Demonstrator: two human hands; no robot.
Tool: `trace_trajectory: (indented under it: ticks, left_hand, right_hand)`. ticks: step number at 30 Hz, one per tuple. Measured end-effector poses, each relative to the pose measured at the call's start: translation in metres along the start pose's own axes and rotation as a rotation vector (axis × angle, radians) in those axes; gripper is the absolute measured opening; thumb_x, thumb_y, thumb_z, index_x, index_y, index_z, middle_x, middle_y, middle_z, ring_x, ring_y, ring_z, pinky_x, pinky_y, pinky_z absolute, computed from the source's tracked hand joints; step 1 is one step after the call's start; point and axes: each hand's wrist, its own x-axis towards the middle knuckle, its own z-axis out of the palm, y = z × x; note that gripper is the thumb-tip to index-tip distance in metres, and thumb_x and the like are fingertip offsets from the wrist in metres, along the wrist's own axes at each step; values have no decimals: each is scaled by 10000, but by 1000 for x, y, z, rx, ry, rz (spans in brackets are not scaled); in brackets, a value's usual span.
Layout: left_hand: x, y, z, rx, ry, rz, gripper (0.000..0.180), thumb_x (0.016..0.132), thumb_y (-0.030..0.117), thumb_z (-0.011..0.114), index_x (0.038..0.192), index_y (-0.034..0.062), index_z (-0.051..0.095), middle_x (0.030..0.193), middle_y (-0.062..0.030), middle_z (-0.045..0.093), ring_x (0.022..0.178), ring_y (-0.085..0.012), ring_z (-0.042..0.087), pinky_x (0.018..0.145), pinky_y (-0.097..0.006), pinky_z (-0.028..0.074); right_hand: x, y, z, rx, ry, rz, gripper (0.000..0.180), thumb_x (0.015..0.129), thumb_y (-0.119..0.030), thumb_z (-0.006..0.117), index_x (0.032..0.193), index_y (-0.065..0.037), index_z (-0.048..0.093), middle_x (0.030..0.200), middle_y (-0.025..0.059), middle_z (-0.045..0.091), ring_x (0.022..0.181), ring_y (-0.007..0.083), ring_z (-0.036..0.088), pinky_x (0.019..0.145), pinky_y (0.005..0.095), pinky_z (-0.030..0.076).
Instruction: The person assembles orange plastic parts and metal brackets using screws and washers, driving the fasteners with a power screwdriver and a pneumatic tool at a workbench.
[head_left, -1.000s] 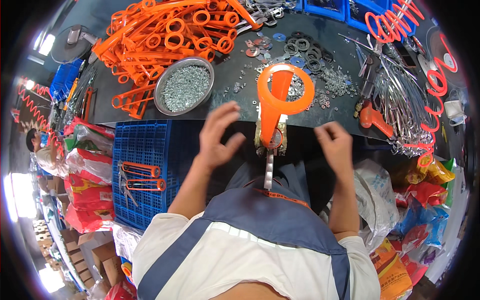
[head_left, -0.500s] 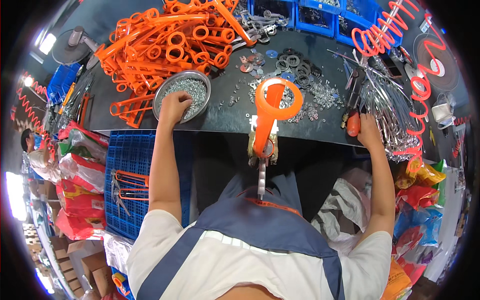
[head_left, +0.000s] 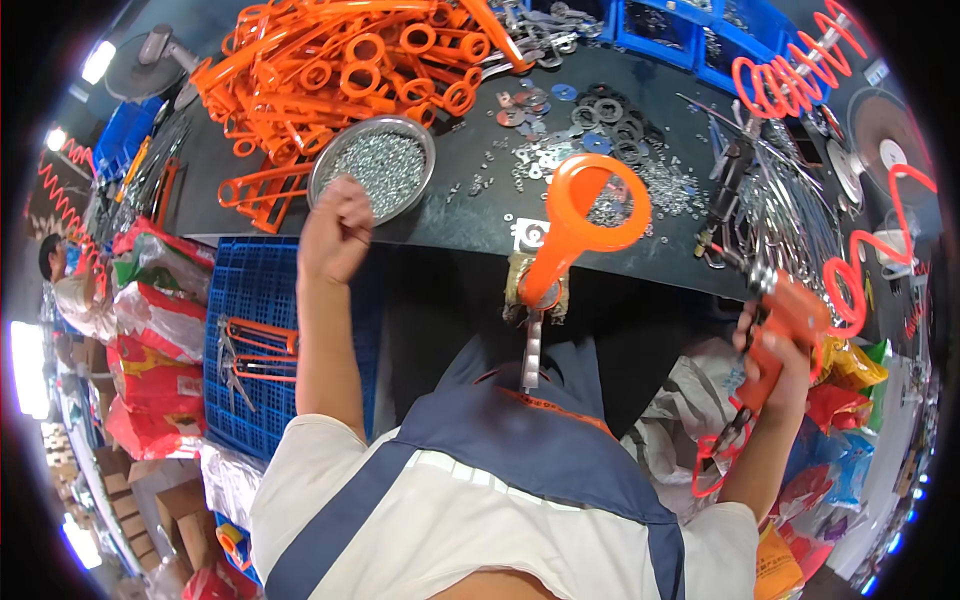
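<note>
The right hand [head_left: 778,360] gripped an orange pistol-shaped power tool [head_left: 797,305], lifted off the desk [head_left: 460,222] and drawn back beside the person's right side; half a second earlier that tool had lain at the desk's edge with the hand just reaching it. The left hand [head_left: 338,228], which had been over the round shiny metal bowl [head_left: 431,165] of small silvery pieces [head_left: 385,165], had pulled back to its near left rim, fingers curled together and blurred; whether they pinched a piece could not be told. The change meant, by my judgement, that the tool was ready in hand while a small piece may have been picked out. Between the hands, touched by neither, the glossy orange ring-headed part [head_left: 567,205] stood at a brass-coloured block [head_left: 518,287] on the desk's near edge, leaning right. Beyond it lay loose dark and silvery washers [head_left: 608,115]; a heap of orange frames [head_left: 350,70] lay behind the bowl, and thin silvery metal strips [head_left: 790,200] lay on the right.
</note>
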Motion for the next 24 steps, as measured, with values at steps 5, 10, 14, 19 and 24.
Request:
trace_trajectory:
  ticks: [5, 10, 14, 19, 24]
  left_hand:
    - [-70, -96, 30, 423, 169, -287, 181, 956, 99, 457, 1035, -34, 551, 891, -158, 638, 694, -109, 626, 578, -171, 537]
    - [-91, -135, 29, 183, 63, -542, 176, 937, 160, 532, 953, -10, 574, 724, -64, 575, 564, -69, 522, 483, -138, 452]
    - [-92, -139, 35, 119, 150, -568, 167, 934, 152, 540, 955, -9, 579, 730, -57, 549, 592, -61, 478, 474, -125, 417]
    - [-90, -141, 36, 143, 120, -562, 145, 918, 127, 565, 951, -10, 598, 762, -65, 563, 651, -69, 496, 484, -138, 399]
    - [-88, -146, 36, 266, 74, -488, 138, 911, 124, 578, 942, -8, 608, 786, -63, 579, 661, -83, 500, 527, -164, 407]
  right_hand:
    - [-40, 39, 30, 375, -243, 151, 684, 621, -63, 646, 1258, 9, 408, 970, 207, 572, 646, 245, 615, 497, 284, 493]
    - [-38, 55, 66, 250, -651, 212, 497, 716, -7, 639, 1191, 34, 496, 896, 159, 594, 758, 232, 602, 658, 340, 502]
    - [-41, 56, 77, 176, -584, 262, 454, 756, -11, 620, 1191, 22, 495, 896, 150, 588, 757, 218, 601, 648, 324, 499]
    - [-38, 64, 75, 190, -657, 262, 417, 786, -11, 605, 1188, 20, 497, 900, 129, 591, 772, 194, 603, 650, 303, 497]
    - [-39, 68, 73, 127, -610, 279, 446, 753, -12, 607, 1180, 46, 490, 886, 149, 597, 734, 204, 606, 580, 274, 485]
